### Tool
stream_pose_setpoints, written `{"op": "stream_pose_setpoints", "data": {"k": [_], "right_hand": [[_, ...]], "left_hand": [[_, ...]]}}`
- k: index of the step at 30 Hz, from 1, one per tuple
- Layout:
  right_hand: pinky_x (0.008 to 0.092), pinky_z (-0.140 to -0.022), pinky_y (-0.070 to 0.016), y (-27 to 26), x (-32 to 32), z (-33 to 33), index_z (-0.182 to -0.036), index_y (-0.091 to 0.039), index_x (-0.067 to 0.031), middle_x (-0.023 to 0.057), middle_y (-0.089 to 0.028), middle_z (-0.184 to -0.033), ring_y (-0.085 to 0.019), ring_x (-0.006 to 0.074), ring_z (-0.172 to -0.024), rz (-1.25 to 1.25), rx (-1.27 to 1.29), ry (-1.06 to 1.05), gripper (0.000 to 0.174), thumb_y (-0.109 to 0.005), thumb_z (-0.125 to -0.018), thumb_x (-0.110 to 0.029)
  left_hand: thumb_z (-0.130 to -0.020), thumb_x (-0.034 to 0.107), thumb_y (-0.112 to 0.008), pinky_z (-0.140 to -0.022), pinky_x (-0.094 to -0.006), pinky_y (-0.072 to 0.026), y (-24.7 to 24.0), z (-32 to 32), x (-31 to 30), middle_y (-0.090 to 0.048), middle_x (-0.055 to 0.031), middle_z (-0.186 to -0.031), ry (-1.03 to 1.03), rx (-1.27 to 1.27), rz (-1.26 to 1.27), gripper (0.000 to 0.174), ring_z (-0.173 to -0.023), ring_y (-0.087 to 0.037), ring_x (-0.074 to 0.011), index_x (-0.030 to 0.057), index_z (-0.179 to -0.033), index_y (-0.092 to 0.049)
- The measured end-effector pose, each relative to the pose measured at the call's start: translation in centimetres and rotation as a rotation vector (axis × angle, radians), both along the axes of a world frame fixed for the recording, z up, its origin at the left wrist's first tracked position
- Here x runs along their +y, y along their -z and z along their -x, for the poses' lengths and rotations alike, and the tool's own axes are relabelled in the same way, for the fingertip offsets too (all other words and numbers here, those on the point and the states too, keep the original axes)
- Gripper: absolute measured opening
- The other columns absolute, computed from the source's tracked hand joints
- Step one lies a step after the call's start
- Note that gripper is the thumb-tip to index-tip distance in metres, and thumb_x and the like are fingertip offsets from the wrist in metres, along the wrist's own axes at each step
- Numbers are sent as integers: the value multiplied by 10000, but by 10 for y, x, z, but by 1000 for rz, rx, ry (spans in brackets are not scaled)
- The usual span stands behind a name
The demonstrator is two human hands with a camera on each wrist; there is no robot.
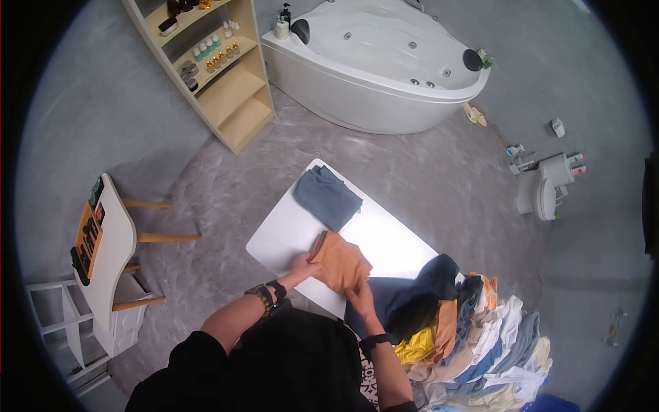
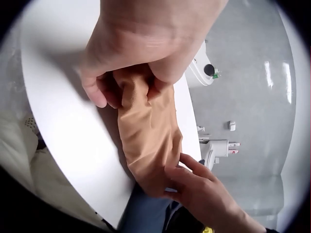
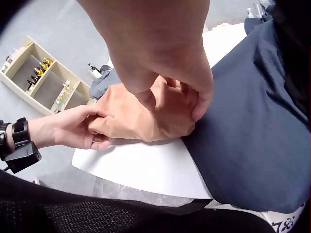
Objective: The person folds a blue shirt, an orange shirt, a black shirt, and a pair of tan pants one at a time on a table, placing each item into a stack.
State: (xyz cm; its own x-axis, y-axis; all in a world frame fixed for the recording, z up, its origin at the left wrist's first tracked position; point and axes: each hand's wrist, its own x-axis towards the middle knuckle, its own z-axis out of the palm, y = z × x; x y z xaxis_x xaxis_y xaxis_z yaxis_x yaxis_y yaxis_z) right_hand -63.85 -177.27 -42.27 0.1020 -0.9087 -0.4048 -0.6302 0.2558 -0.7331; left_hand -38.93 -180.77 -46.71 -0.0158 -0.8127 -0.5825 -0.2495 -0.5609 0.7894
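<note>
An orange-brown garment (image 1: 341,261), folded into a compact bundle, lies over the white table (image 1: 278,230). At its left end, my left hand (image 1: 302,268) grips the cloth between thumb and curled fingers, as the left wrist view shows up close. My right hand (image 1: 360,302) pinches the opposite end near the table's right side. In the right wrist view, the right thumb and fingers bunch the fabric (image 3: 141,114) from above. A folded grey-blue garment (image 1: 328,197) sits farther back on the table. Dark navy cloth (image 3: 252,121) spreads beside the right hand.
A large heap of mixed clothes (image 1: 487,343) rises at the right, with a yellow piece (image 1: 415,347) near the navy cloth. A wooden shelf (image 1: 237,103) and a white bathtub (image 1: 384,103) stand beyond the table. To the left is a small desk (image 1: 113,240).
</note>
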Motion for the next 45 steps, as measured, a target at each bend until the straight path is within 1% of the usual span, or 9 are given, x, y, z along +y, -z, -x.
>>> {"op": "stream_pose_setpoints", "data": {"k": [12,18,21,25,31,34,38,41,45], "right_hand": [[420,-986,-438,3,8,-36,-1349,-423,-27,237,-491,-1259,-512,391,-1147,-50,-70,-159,578,-646,-837,-179],[417,-994,-429,-39,47,17,-1307,-444,-24,230,-481,-1256,-495,403,-1150,27,42,175,521,-620,-826,-118],[411,-1002,-415,-62,76,52,-1288,-460,-30,216,-470,-1252,-487,382,-1153,164,179,375,512,-622,-805,-76],[454,-1064,-330,-97,109,91,-1300,-452,-20,258,-415,-1317,-407,428,-1228,308,514,685,575,-682,-779,-101],[533,-1102,-249,-113,122,145,-1489,-176,-40,362,-178,-1470,-211,560,-1325,135,747,860,1086,-828,-686,-371],[559,-1096,-246,-103,114,173,-1502,-119,-53,387,-175,-1455,-191,597,-1312,149,735,770,1219,-847,-623,-480],[528,-912,-451,-71,110,211,-1504,-55,-65,356,-441,-1306,-448,531,-1166,35,615,544,1316,-848,-570,-545],[435,-787,-529,-56,104,241,-1490,33,-38,316,-636,-920,-643,456,-855,-97,388,449,1279,-851,-626,-367],[439,-812,-506,-54,114,275,-1490,17,-24,336,-617,-970,-637,449,-932,-56,54,424,1088,-751,-735,-180]], "left_hand": [[-824,133,-655,-592,-368,-595,11,-161,-12,-643,-103,-954,-337,108,-133,356,-775,-669,-233,8,-1141,-554],[-830,229,-681,-567,-307,-549,-19,-170,-38,-612,-103,-1081,-65,-64,-179,526,-852,-640,-196,51,-1268,-451],[-836,136,-635,-648,-286,-518,56,-203,-34,-587,-97,-1116,-22,-129,113,473,-865,-611,-178,13,-1254,-452],[-819,75,-605,-829,-353,-481,-20,-161,-46,-553,-114,-1120,7,-871,747,493,-981,-573,-207,-21,-1275,-445],[-782,-51,-567,-764,-280,-486,-35,-56,-43,-525,-95,-1094,149,-35,364,529,-914,-529,-157,29,-1292,-451],[-787,-4,-615,-698,-272,-501,-8,35,-20,-514,-122,-1130,475,-58,438,566,-837,-551,-145,64,-1320,-437],[-762,95,-698,-766,-335,-519,-41,163,20,-464,-235,-1285,567,186,19,813,-943,-573,-218,94,-1458,-278],[-789,237,-747,-820,-360,-491,-14,235,40,-383,-206,-1364,575,53,83,911,-1013,-564,-226,147,-1506,-193],[-798,323,-777,-892,-370,-490,-43,320,57,-346,-208,-1440,368,200,-157,927,-1155,-536,-275,130,-1494,-196]]}}
